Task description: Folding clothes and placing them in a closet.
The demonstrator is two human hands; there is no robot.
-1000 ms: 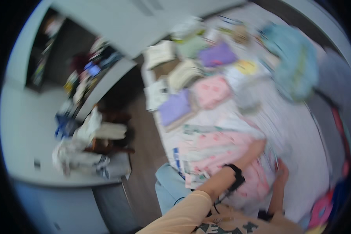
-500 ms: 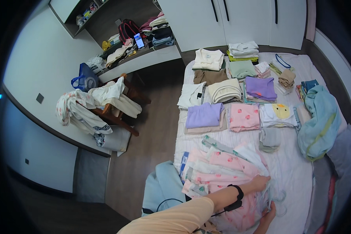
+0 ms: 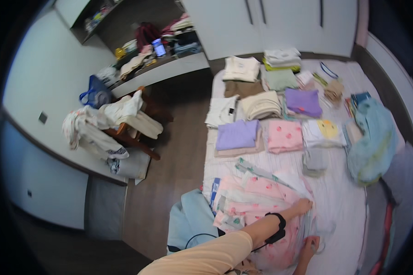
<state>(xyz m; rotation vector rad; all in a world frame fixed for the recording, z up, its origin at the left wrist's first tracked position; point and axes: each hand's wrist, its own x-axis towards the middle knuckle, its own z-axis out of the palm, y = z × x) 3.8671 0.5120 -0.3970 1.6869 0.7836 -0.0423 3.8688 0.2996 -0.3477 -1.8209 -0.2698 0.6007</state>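
Note:
Pink clothing with a strawberry print (image 3: 257,188) lies spread in loose layers on the near part of the bed. My left hand (image 3: 303,206), below a black wrist strap, is closed at the right edge of this pile, pinching pale fabric there. Lower down, my right hand (image 3: 311,244) has its fingers curled at the same edge; what they grip is partly hidden and blurred. Beside it lies a pale, see-through curved thing (image 3: 326,236), perhaps a clothes hanger. A white and green-patterned strip of cloth (image 3: 261,169) tops the pile.
Folded stacks cover the far half of the bed, among them a lilac garment (image 3: 237,134), a pink printed one (image 3: 285,136) and small grey pieces (image 3: 315,161). A light blue bundle (image 3: 371,142) lies right. Blue fabric (image 3: 190,220) hangs at the left edge; a chair with clothes (image 3: 133,119) stands beyond.
My left hand has shifted slightly left and up with the cloth edge. My right hand has moved a little left and up. The whole view has tilted slightly.

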